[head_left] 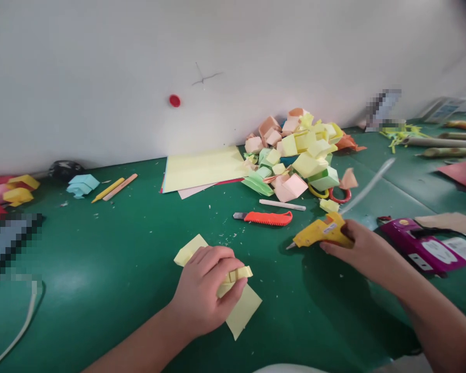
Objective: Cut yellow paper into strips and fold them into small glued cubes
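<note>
My left hand (207, 292) is closed around a small folded piece of yellow paper (241, 274), pinched between thumb and fingers. Under and beside that hand lie a flat yellow paper piece (245, 313) and another yellow paper part (190, 249) that sticks out past the knuckles. On the right, my right hand (353, 243) grips a yellow hot glue gun (322, 233), its nozzle pointing left and low over the green table. A clear glue stick (368, 184) juts from the back of the gun. Just beyond the nozzle is an orange box cutter (270, 218) with its blade tip out.
A heap of folded paper shapes (310, 150) stands by the wall, beside yellow paper sheets (205, 168). Scissors (339, 194) and a white pen (282, 205) lie in front. At right is a purple power strip (431, 248); at left, two pencils or crayons (114, 187) and a blue paper shape (82, 185).
</note>
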{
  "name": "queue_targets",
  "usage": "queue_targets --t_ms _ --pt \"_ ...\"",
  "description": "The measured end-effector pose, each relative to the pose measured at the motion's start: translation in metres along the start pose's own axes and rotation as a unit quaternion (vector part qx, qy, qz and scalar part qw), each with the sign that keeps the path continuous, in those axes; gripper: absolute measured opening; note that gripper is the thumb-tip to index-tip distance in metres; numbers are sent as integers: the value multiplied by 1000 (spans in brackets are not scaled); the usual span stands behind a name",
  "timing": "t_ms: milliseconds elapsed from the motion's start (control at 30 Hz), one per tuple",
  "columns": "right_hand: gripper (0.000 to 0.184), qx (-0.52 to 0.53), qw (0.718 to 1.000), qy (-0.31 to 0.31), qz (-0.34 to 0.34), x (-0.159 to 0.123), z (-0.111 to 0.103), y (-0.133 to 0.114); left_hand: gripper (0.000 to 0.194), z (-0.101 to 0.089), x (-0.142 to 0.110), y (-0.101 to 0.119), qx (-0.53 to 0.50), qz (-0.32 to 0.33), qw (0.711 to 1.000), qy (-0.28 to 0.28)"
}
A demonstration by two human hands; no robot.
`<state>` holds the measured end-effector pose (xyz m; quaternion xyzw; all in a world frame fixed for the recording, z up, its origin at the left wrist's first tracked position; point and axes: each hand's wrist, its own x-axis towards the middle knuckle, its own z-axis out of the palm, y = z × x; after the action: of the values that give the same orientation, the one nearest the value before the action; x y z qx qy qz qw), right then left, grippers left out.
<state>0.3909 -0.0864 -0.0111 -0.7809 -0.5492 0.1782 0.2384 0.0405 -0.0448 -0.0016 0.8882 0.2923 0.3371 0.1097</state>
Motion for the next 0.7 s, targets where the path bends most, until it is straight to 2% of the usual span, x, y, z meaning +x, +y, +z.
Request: queue_targets --t_ms 67,167,300,433,567,700 --pt "35 98 993 -59 26 -3 -5 -7 11 1 -1 -1 -4 -2 1000 8" --pt "39 183 970 -146 70 -10 -7 -25 16 1 0 -3 -12 4 1000 19" --pt "42 278 940 -196 7 -17 4 -45 20 0 1 -5 -19 16 999 29" --pt "41 280 925 -258 -20 -23 16 -47 16 -1 2 -6 -26 10 999 37" --pt "42 273 913 -303 -28 -31 22 -46 22 1 3 -7 -21 10 999 39" --pt "43 250 924 -282 -64 -34 23 -53 26 3 3 -8 -24 21 998 49"
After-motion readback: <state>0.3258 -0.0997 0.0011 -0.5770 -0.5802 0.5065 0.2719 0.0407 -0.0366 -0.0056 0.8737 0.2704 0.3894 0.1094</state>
